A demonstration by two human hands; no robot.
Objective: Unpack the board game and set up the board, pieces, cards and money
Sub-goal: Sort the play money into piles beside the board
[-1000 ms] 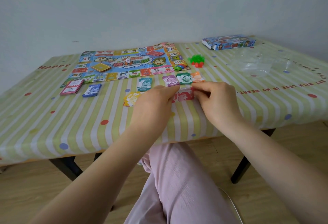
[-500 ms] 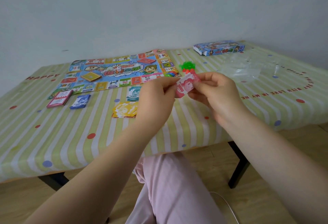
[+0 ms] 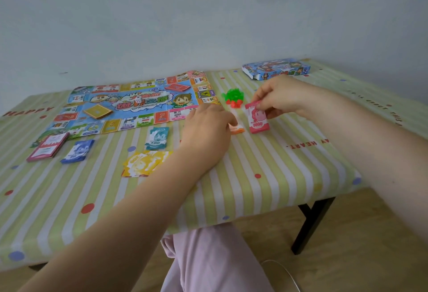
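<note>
— How many stacks of money are counted on the striped surface (image 3: 266, 189)?
— Five are seen: a blue stack (image 3: 77, 152) at lower left of the board, a teal stack (image 3: 157, 138) marked 100, a fanned yellow stack (image 3: 144, 163) below it, an orange stack (image 3: 236, 128) and a pink stack (image 3: 256, 117) marked 5000.
— And cards?
— Three decks: a red-backed deck (image 3: 48, 147) at far left, a yellow deck (image 3: 97, 111) and a red deck (image 3: 177, 87) laid on the unfolded board (image 3: 139, 104).
— The hands?
— The pink stack is pinched at its top edge by the right hand (image 3: 281, 97), right of centre. The orange stack is touched by the left hand (image 3: 206, 125); its fingers are curled, the grip cannot be told.
— Anything else?
— One heap of green and red pieces (image 3: 233, 97) beside the board; one game box (image 3: 275, 71) at upper right.
</note>
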